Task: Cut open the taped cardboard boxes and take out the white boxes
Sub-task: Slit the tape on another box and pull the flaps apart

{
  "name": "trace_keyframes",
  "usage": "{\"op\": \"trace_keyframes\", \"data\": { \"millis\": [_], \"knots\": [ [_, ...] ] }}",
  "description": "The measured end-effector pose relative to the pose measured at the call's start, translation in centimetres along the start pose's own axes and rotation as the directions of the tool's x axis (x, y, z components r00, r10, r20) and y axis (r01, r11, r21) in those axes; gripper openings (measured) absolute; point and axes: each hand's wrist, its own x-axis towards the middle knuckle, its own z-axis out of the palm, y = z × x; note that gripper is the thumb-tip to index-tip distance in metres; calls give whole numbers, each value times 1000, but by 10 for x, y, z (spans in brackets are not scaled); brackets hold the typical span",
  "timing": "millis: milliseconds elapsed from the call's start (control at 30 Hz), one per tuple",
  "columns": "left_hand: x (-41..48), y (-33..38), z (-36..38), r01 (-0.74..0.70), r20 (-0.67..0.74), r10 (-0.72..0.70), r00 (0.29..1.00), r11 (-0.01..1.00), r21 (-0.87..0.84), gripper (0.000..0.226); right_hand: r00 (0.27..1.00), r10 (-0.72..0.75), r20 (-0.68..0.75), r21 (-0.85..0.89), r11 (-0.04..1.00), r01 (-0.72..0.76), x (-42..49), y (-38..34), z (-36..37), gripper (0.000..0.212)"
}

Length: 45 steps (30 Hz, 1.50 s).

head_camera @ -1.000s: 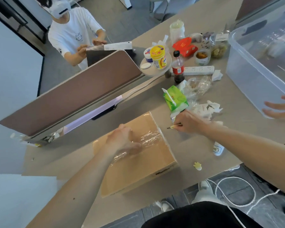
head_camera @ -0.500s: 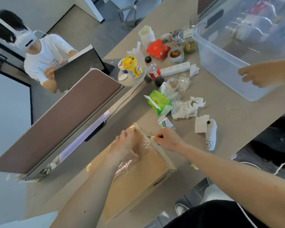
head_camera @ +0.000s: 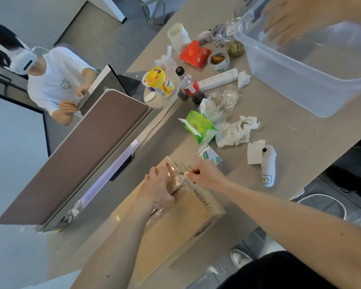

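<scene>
green tissue pack point(head_camera: 198, 127), cola bottle point(head_camera: 188, 84), power strip point(head_camera: 217, 79)

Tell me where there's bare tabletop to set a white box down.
Free: the table between the clear bin, crumpled tissues and white controller. Crowded: green tissue pack back to the red carton; the cardboard box fills the near end.

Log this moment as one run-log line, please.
left hand: rests on cardboard box; right hand: pinches small yellow tool at taped far edge; box: closed
</scene>
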Motion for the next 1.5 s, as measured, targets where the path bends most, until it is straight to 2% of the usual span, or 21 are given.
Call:
{"op": "trace_keyframes", "data": {
  "millis": [167,300,400,667,900,1067,1167,1233,1367,1433,1500],
  "knots": [
    [-3,1,-3,33,28,-31,999,998,-49,110,996,-19,88,-43,999,23,0,-12,-5,50],
    [-5,4,-6,39,44,-35,998,995,-95,124,988,-4,153,-83,996,17,-8,-5,-9,52],
    [-4,4,-5,51,43,-48,998,994,-97,126,986,-6,167,-111,994,25,-15,3,-10,53],
    [-4,5,1,51,0,-52,999,994,-101,125,983,-71,169,-33,996,77,-32,10,-14,59],
    [-6,8,0,69,-4,-70,998,991,-114,130,962,-52,267,-53,996,68,-52,13,-20,57],
    [-10,8,0,69,-1,-69,998,989,-134,132,974,-30,224,-21,999,36,-57,11,-30,52],
    [-13,5,4,82,36,-77,996,982,-171,123,998,9,66,5,1000,-9,-52,11,-40,52],
    [-15,-1,7,73,21,-70,997,975,-211,114,999,43,11,42,998,-44,-48,9,-43,51],
    [-25,-14,13,2,-31,-18,999,890,-456,98,990,130,58,172,975,-138,-44,-2,-32,39],
    [-31,-21,20,-24,-62,-14,998,822,-569,77,987,141,79,177,972,-153,-46,-14,-25,35],
    [-35,-26,28,-52,-113,-21,993,795,-604,54,981,153,117,210,962,-175,-49,-30,-16,30]
  ]
}}
